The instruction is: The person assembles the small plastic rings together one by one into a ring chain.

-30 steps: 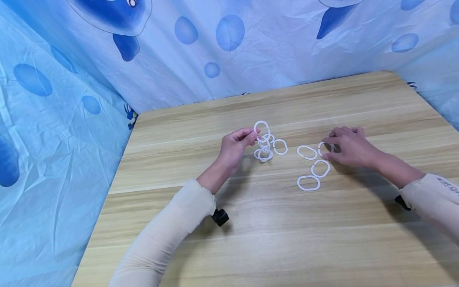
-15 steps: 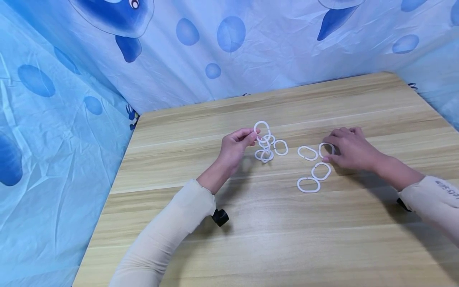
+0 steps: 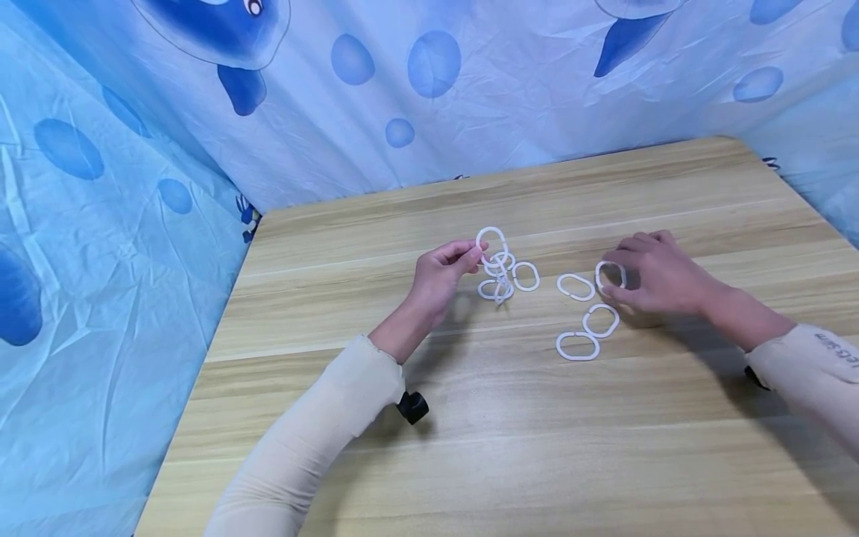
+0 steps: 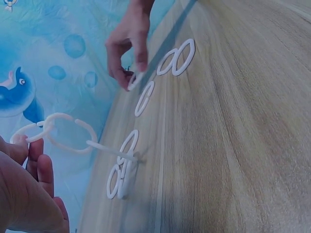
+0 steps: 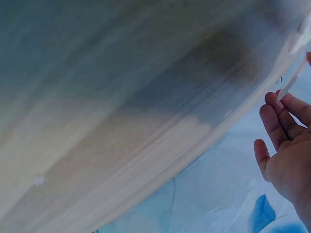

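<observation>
So on my feeds the left hand has the chain pinched by its top link, thumb clamped against the fingers. The rest dangles from there, and the lower end looks bunched on the table. One extra link sits right at the chain's right side; can't tell if it's hooked on or only touching.

Right hand is well over to the right with a single link between thumb and fingertips. The left wrist cam shows me that pinch best; my right wrist cam mostly gets the link edge-on, with the lower fingers spread clear of it. Three loose links lie flat near that hand: one just left of the held link, the other two closer to me, side by side and about touching.

Handling-wise, I'd guess thin plastic: super light, fairly stiff, a little springy at the gap in each oval. Probably smooth enough to skid if you press down flat. I wouldn't call them delicate, but I'd avoid prying a gap wide. I'd take the solid long side with just the fingertips and leave the gap uncovered. The chain is floppy at every joint, so I'd hold it by the end link and expect the rest to twist.
</observation>
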Motion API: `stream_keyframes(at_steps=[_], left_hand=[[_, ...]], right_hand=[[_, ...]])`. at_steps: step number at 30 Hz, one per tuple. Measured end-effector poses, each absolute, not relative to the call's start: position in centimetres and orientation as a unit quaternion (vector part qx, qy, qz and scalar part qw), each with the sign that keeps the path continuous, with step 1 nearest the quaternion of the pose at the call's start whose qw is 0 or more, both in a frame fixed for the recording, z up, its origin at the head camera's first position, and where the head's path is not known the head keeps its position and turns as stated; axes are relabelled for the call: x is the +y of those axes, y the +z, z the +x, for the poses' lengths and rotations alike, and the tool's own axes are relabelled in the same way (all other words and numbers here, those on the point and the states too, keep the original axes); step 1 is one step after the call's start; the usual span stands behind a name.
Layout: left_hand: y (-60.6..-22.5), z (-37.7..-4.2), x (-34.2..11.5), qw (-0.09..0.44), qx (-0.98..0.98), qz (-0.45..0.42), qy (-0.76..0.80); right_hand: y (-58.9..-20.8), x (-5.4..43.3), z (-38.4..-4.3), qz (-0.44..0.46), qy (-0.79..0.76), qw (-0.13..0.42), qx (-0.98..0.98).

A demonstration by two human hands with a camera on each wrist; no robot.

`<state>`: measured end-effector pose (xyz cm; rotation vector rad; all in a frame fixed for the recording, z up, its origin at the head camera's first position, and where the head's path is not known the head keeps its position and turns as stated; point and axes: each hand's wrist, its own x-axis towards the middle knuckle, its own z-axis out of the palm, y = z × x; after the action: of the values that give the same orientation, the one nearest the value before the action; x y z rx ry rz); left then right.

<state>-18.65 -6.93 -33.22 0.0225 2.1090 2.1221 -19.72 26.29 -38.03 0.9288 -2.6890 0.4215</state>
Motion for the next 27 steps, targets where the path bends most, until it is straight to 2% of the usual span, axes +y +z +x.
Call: stream_keyframes(at_steps=[6, 11, 18, 27], left_hand=[[-33.4, -18.7, -7.0, 0.078, 0.697, 0.0, 0.713], [-33.6, -18.8, -6.9, 0.077, 0.687, 0.006, 0.722], [-33.6, -18.8, -6.9, 0.082, 0.684, 0.007, 0.725], [-33.7, -18.8, -6.7, 0.081, 0.689, 0.009, 0.72]], right_hand=[[-37.4, 26.1, -19.9, 0.275, 0.249, 0.108, -0.923], [-36.7, 25.3, -20.3, 0.28, 0.324, 0.103, -0.898], [-35.9, 24.1, -20.5, 0.27, 0.344, 0.082, -0.896], [-35.2, 22.3, -20.7, 0.278, 0.367, 0.083, -0.884]])
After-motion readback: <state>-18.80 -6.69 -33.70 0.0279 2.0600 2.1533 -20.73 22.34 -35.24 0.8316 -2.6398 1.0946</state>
